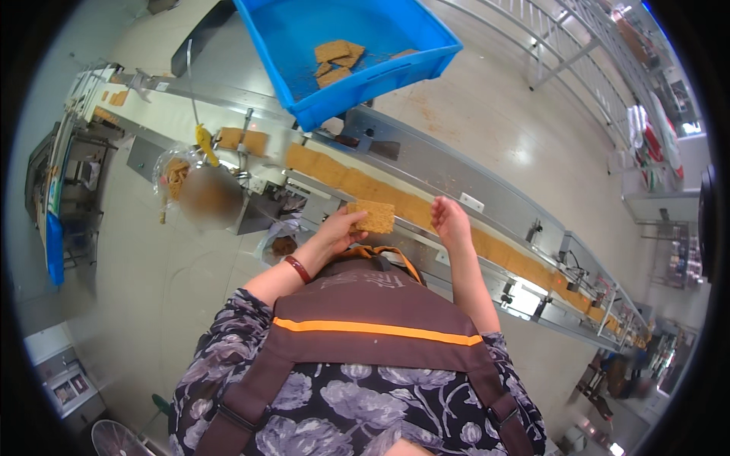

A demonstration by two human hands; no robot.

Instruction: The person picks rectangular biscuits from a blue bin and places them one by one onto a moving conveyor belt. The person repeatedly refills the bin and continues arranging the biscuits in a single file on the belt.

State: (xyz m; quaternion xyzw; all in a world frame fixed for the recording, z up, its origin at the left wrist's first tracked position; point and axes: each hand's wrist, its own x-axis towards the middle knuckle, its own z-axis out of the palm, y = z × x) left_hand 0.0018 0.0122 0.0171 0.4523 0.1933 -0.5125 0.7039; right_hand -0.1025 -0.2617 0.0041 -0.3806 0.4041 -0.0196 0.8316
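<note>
My left hand grips a flat, rectangular golden-brown crumbly slab by its left end, thumb on top. It is held in front of my apron, at the near side of a conveyor. My right hand is raised over the conveyor's near part, apart from the slab. Its fingers curl inward and nothing shows in them. Beneath and beyond both hands, a row of similar brown slabs runs along the conveyor from left to lower right.
A blue crate with broken slab pieces stands beyond the conveyor. On a metal ledge lies a dark flat scraper-like tool. To the left, a blurred person is near a clear bag of brown pieces. Metal railings stand far right.
</note>
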